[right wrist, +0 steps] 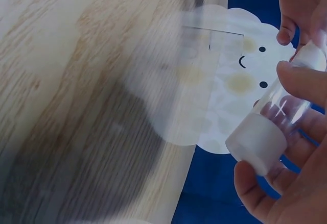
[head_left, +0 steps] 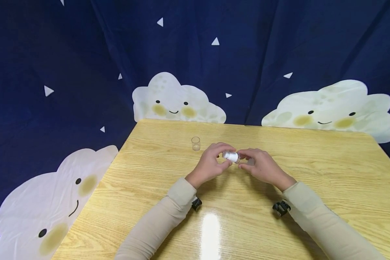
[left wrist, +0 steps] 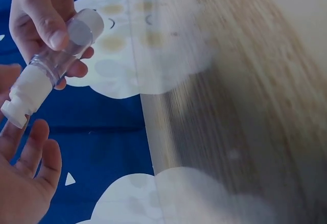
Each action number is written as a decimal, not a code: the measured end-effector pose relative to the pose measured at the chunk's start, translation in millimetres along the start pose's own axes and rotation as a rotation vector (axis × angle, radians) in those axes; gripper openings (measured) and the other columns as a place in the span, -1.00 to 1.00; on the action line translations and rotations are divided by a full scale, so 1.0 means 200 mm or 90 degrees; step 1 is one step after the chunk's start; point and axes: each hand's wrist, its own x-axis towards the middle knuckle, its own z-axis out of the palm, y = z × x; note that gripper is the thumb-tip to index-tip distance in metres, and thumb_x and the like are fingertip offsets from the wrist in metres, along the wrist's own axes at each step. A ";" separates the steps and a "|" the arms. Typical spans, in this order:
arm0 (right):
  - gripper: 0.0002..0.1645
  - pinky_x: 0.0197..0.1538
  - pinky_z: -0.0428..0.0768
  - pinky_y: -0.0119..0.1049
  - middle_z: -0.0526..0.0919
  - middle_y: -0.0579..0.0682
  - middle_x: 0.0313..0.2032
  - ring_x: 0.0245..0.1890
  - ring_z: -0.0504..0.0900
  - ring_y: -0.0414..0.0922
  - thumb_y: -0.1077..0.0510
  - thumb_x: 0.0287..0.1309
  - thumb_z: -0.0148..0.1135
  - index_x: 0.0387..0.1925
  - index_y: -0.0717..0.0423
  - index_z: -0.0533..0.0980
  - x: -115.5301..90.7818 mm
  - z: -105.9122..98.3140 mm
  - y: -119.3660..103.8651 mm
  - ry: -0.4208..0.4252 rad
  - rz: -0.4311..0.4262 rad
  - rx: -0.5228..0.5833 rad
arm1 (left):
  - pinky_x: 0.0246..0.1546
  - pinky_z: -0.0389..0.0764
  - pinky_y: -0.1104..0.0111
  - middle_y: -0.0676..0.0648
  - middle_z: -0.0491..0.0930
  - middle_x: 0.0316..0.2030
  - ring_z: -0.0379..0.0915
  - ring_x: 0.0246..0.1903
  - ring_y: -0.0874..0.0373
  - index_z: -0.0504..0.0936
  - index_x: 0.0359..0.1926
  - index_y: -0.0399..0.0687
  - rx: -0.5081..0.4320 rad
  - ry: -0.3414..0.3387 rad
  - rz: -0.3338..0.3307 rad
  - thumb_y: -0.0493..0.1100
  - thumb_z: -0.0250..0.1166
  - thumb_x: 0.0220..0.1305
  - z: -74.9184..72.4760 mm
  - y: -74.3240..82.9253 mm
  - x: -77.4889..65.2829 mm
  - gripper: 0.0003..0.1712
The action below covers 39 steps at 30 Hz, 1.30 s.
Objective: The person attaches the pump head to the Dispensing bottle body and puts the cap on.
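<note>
Both hands hold a small pump bottle above the table, with a clear tube body, a white base and a white stepped pump top. My left hand (head_left: 211,162) pinches the pump top (left wrist: 30,89) between thumb and fingers. Around the clear body are the thumb and fingers of my right hand (head_left: 261,166). In the right wrist view the white base (right wrist: 258,140) points down and left, with right-hand fingers beneath it. The tube looks see-through, with no liquid showing. A clear cylindrical cap (head_left: 196,143) stands on the table, left of and beyond the left hand.
The wood-grain table (head_left: 143,173) reaches back to a dark blue curtain (head_left: 188,47) printed with clouds and triangles. Black straps with devices (head_left: 281,208) sit at both wrists. Light reflects brightly off the table's front.
</note>
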 end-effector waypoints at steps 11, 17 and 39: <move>-0.54 -0.12 0.56 -0.15 0.67 -0.09 -0.23 -0.21 0.61 -0.05 0.03 0.00 0.32 -0.01 0.02 0.53 0.01 0.00 -0.01 -0.003 0.004 0.006 | -0.47 0.39 0.47 0.09 0.53 -0.48 0.42 -0.48 0.24 0.58 -0.25 0.10 0.052 0.057 -0.175 0.34 0.00 0.20 -0.01 0.02 0.00 -0.51; -0.56 -0.10 0.56 -0.15 0.66 -0.11 -0.24 -0.20 0.60 -0.09 0.04 0.00 0.32 -0.02 0.01 0.54 0.01 0.00 -0.01 -0.011 -0.001 0.001 | -0.67 0.27 0.49 0.11 0.40 -0.69 0.27 -0.72 0.29 0.54 -0.42 0.14 0.026 0.008 -0.180 0.28 0.06 0.21 -0.01 0.02 -0.02 -0.62; -0.54 -0.11 0.57 -0.10 0.67 -0.06 -0.23 -0.21 0.60 -0.09 0.10 -0.02 0.34 -0.01 0.06 0.54 0.01 0.02 -0.01 -0.009 -0.002 0.006 | -0.56 0.41 0.51 0.09 0.50 -0.49 0.37 -0.54 0.29 0.55 -0.17 0.09 -0.029 -0.018 -0.166 0.06 0.16 0.21 0.01 0.00 -0.03 -0.76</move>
